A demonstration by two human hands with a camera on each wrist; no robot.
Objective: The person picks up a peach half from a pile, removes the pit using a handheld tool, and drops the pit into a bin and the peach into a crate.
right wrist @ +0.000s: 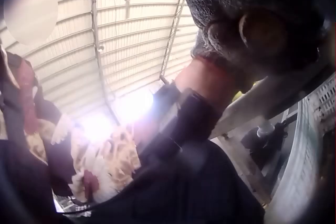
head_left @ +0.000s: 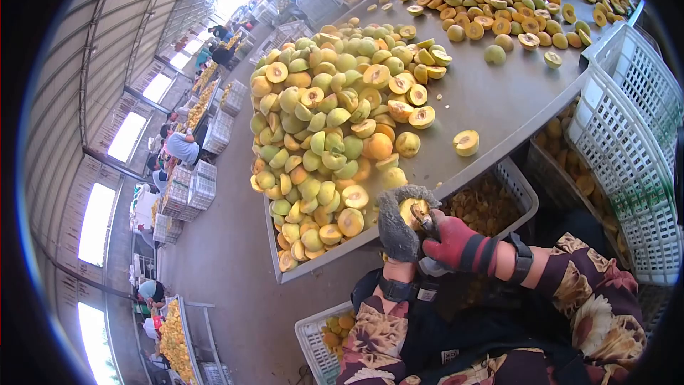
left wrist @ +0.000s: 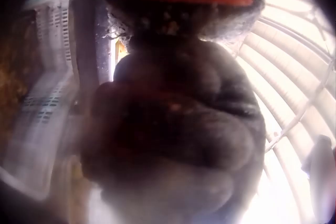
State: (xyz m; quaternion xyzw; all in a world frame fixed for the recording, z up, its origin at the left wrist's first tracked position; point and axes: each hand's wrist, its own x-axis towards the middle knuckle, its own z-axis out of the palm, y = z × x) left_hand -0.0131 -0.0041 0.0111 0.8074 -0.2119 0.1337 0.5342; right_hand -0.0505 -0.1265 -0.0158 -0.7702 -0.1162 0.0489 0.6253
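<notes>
In the head view my left hand (head_left: 399, 227), in a grey knit glove, grips a peach half (head_left: 413, 210), its cut face turned up. My right hand (head_left: 459, 242), in a red glove with dark bands, holds a small dark metal tool (head_left: 427, 222) whose tip is at the flesh; its handle is hidden in the fist. The left glove (left wrist: 178, 129) fills the left wrist view, dark and blurred, fingers curled. The right wrist view has the grey glove (right wrist: 247, 19) at top right. A large heap of halved peaches (head_left: 320, 121) lies just beyond both hands.
The metal table (head_left: 491, 121) has a raised rim. More halves (head_left: 520, 0) are heaped at its far end, and one peach half (head_left: 466, 142) lies alone. Below the edge stand a crate of dark scraps (head_left: 527, 203) and a white crate (head_left: 313, 342). Tall white crates (head_left: 620, 164) stand right.
</notes>
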